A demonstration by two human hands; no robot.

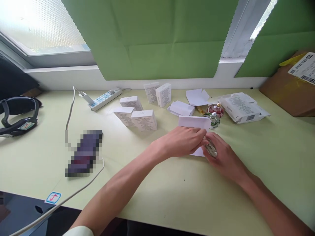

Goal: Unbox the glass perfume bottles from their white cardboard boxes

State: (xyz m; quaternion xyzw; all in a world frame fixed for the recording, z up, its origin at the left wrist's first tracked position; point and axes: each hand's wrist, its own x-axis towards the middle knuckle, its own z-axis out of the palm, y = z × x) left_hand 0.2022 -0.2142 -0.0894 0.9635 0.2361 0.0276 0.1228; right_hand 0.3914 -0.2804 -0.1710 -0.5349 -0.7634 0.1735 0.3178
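My right hand (222, 157) is wrapped round a small clear glass piece (211, 149), probably a bottle, tilted and partly hidden by my fingers. My left hand (184, 140) is closed, its fingertips meeting the right-hand fingers at the upper end of the glass; what they pinch is hidden. Beneath both hands lies a white sheet or unfolded carton (194, 122). Just beyond stand a clear-and-green glass bottle (215, 121) with a silvery ball top and a red-pink glass bottle (216, 109) with a gold top.
Several small white printed boxes (144, 120) stand left of the hands. Opened white cartons (181, 108) lie behind, with a larger white package (242, 106) at right. A power strip (105, 100), blurred phone (85, 152), cable, headset (21, 118) and cardboard box (290, 87) surround the work area.
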